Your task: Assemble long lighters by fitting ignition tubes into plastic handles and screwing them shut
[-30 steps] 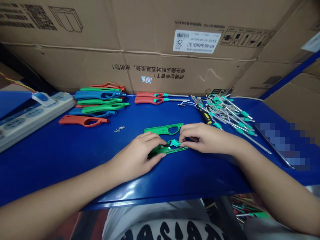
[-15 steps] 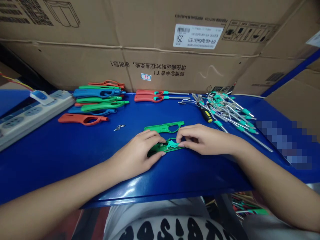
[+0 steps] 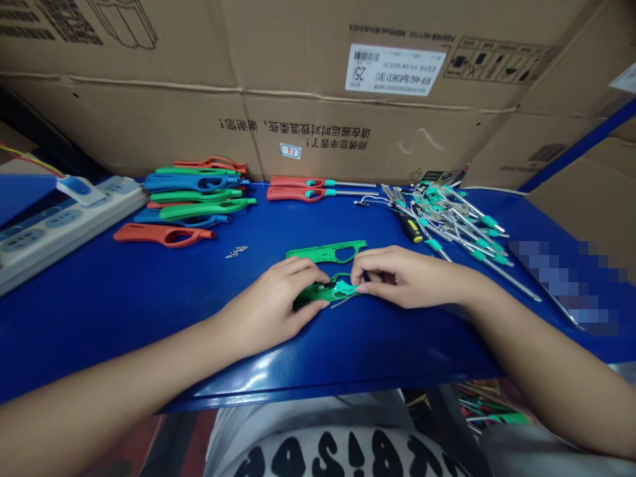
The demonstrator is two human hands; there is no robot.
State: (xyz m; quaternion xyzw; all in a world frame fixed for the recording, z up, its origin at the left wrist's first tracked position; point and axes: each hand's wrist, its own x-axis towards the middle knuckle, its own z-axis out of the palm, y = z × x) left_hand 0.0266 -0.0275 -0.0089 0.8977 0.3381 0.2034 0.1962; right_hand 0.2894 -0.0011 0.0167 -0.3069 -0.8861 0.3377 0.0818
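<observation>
A green lighter half-shell [image 3: 309,297] lies near the front middle of the blue table, its inside facing up. My left hand [image 3: 278,298] grips its left end between thumb and fingers. At its right end, my right hand [image 3: 392,275] pinches a small teal trigger piece [image 3: 344,288] that sits in or on the shell. A thin grey strip, perhaps a wire or tube, shows just below the shell. Part of the shell is hidden by my fingers. Just behind lies the matching green half-shell [image 3: 322,253], untouched.
Several coloured lighter shells [image 3: 199,211] are piled at the left beside a power strip [image 3: 64,222]. Small screws [image 3: 237,252] lie near them. Two red lighters [image 3: 298,193] rest at the back. Metal tubes with teal parts [image 3: 462,225] and a screwdriver [image 3: 412,229] lie at the right. A cardboard box [image 3: 298,99] stands behind.
The thin grey strip now sticks out below the shell, where before it lay along the shell. Both hands keep nearly the same place.
</observation>
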